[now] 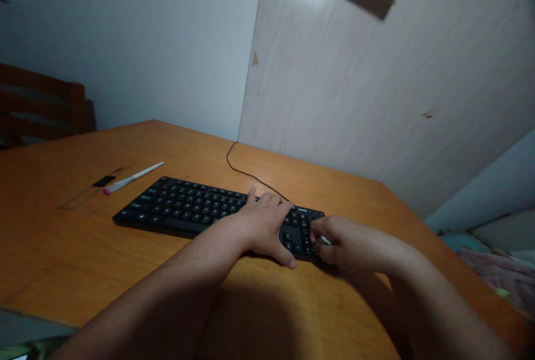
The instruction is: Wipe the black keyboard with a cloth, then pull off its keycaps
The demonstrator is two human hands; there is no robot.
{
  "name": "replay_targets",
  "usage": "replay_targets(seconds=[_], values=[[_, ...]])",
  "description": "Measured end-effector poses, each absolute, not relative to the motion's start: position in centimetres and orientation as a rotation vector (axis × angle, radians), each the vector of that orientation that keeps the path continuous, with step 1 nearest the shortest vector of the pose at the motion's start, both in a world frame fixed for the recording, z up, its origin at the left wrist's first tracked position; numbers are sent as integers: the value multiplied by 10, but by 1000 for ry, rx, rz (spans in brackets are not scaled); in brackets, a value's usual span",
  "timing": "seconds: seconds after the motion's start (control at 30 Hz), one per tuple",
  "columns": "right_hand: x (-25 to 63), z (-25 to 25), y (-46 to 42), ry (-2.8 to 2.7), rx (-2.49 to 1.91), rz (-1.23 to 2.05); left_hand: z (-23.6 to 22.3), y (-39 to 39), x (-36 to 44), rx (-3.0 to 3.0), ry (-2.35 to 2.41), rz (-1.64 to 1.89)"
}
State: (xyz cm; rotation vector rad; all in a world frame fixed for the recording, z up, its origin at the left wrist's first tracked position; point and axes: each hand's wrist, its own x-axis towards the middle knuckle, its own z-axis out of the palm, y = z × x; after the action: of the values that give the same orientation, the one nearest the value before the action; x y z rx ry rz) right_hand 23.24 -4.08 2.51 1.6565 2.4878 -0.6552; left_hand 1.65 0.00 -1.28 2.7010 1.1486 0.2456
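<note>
A black keyboard [184,204] lies on the wooden table, slanting down from left to right. My left hand [263,223] rests across its right half with fingers spread, the fingertips near the far edge and the thumb over the near edge. At the number pad, my right hand [334,239] is closed, its fingers pinched together against the keys. A small pale bit of something [325,240] shows between those fingers, but its kind cannot be made out.
Left of the keyboard lie a white stick-like tool [134,178] with a pink end and a thin wire loop with a black piece [104,181]. A black cable [251,175] runs to the wall. Beyond the table [188,142] stands a wooden chair [42,103]; cloth [497,259] lies at right.
</note>
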Motion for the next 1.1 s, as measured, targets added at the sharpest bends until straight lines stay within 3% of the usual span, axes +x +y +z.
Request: replay_targets(seconds=[0.2,0.5,1.1], values=[[243,25,-36,2515,1762,-1011,-10,-1,17,2693,1143,243],[228,13,-28,2656,1715,-594,-10,-1,16,2697,1118,252],[225,13,-32,2645,1692,-621,-13,0,16,2696,1142,245]])
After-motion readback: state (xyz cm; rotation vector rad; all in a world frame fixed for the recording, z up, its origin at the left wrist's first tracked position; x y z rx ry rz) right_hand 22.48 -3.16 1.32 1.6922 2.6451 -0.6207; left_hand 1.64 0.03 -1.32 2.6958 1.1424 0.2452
